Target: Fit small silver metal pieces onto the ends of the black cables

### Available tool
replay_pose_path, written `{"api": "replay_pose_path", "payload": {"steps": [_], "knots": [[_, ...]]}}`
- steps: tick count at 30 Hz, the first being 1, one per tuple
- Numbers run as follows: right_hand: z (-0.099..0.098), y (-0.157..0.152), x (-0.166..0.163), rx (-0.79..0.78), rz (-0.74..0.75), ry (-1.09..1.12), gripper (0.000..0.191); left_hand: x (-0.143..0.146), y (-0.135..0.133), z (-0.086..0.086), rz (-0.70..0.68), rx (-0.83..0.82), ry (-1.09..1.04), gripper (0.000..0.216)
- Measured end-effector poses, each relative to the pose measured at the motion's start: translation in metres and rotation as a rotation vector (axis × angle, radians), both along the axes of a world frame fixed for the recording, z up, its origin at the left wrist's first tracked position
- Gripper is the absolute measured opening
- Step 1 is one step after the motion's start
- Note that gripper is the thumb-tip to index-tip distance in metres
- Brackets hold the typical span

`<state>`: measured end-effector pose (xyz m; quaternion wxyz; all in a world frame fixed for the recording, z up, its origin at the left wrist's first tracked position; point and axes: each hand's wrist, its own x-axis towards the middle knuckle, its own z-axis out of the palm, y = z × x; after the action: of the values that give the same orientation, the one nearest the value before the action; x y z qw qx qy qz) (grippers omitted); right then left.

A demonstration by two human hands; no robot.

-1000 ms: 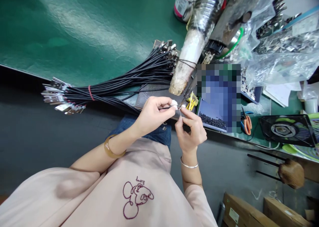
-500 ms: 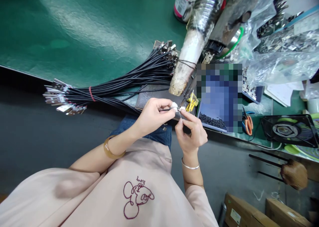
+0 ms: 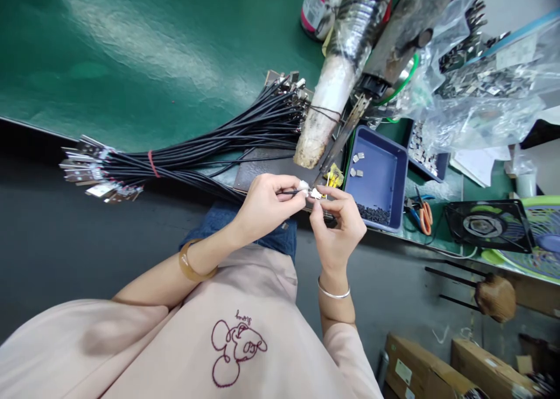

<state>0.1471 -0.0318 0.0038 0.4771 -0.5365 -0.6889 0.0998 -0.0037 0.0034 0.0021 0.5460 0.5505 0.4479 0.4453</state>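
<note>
My left hand (image 3: 271, 206) pinches a thin black cable (image 3: 286, 193) close to its end, between thumb and forefinger. White covers (image 3: 303, 186) wrap its fingertips. My right hand (image 3: 339, 227) meets it at the cable's end, thumb and fingers closed around a small metal connector (image 3: 311, 193); its exact shape is partly hidden. A white cover (image 3: 315, 193) also shows on a right fingertip. Left of the hands lies a bundle of black cables (image 3: 210, 145) with metal connectors at both ends, tied by a red band (image 3: 153, 163).
Above my hands hangs a whitish wrapped hose (image 3: 321, 107). To the right, a blue tray (image 3: 380, 145) holds small black pieces (image 3: 373, 213) and a few metal parts. Beyond it are orange-handled pliers (image 3: 425, 218), a black fan (image 3: 485, 226) and another tray of metal parts (image 3: 422, 148).
The view has turned slightly, so the bench things sit farther left. My right thumb and fingers have shifted around the connector; the left hand keeps its pinch on the cable.
</note>
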Motion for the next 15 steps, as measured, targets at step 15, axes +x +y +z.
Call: {"api": "replay_pose_path", "payload": {"steps": [15], "knots": [[0.010,-0.005,0.004,-0.149,-0.026,0.069,0.006,0.003,-0.004,-0.003,0.072,0.119,0.116,0.012]]}}
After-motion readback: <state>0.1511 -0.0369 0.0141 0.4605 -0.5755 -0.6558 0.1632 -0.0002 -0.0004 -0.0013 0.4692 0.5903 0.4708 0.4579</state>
